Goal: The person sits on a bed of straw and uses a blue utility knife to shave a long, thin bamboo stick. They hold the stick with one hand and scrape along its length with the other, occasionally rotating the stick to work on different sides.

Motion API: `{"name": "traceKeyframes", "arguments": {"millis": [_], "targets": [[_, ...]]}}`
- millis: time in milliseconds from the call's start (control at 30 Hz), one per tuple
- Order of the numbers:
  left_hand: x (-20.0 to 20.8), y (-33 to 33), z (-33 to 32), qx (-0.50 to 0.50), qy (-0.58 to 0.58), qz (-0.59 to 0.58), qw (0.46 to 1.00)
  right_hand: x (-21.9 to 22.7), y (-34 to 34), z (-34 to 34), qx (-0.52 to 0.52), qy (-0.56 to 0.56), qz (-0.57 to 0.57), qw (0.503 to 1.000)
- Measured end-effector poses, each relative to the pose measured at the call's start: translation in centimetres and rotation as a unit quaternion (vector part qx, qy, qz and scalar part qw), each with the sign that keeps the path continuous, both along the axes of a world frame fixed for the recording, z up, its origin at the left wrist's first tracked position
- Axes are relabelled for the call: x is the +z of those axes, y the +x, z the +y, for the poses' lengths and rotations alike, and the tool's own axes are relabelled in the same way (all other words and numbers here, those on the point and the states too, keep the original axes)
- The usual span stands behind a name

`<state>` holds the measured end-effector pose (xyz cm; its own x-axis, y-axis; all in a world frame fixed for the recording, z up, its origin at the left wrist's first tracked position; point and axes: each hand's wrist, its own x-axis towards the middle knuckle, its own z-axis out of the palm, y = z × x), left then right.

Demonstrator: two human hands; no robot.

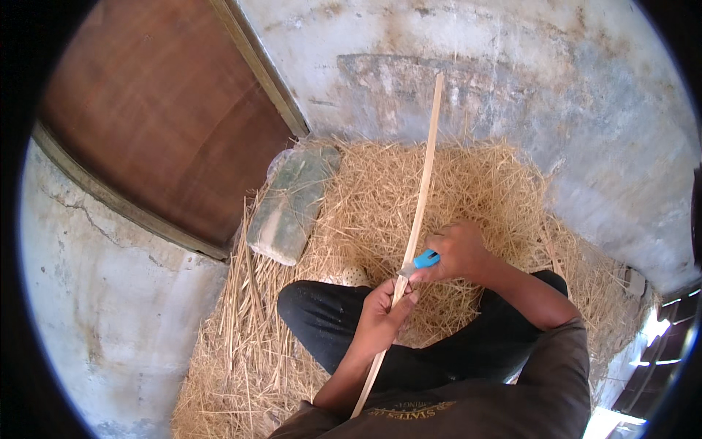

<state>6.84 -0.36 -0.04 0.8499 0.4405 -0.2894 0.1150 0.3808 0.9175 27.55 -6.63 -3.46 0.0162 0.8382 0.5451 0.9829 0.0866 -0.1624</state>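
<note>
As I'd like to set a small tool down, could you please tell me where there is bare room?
The straw between the wooden strip, right hand and back wall looks free; the grey-green slab by the brown door is nearly bare on top. It's crowded over the lap, where left hand, blue-handled knife and wooden strip meet.

Soft, diffuse daylight fills the scene, leaving gentle shadows in the dry golden straw (475,183). Bright gaps at the lower right glare white. The reddish-brown door panel (168,110) looks dimmer than the stained whitewashed wall (585,95). Fisheye distortion bows the weathered wooden door frame (135,212); blue-fringed black vignetting rings the view; fine detail looks slightly soft.
</note>
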Motion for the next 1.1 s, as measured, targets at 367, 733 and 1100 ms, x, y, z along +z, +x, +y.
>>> {"name": "traceKeyframes", "arguments": {"millis": [367, 733, 1100], "targets": [[-0.8, -2.4, -2.0, -0.017, 0.032, 0.046, 0.998, -0.9, 4.6, 0.4, -0.181, -0.055, 0.063, 0.980], [0.8, -1.7, -1.0, 0.029, 0.043, 0.010, 0.999, -0.1, 1.6, -0.7, -0.129, -0.023, 0.121, 0.984], [0.8, -2.1, -1.3, 0.003, 0.063, 0.043, 0.997, 0.4, 1.4, -0.8, -0.120, -0.012, 0.076, 0.990]]}}
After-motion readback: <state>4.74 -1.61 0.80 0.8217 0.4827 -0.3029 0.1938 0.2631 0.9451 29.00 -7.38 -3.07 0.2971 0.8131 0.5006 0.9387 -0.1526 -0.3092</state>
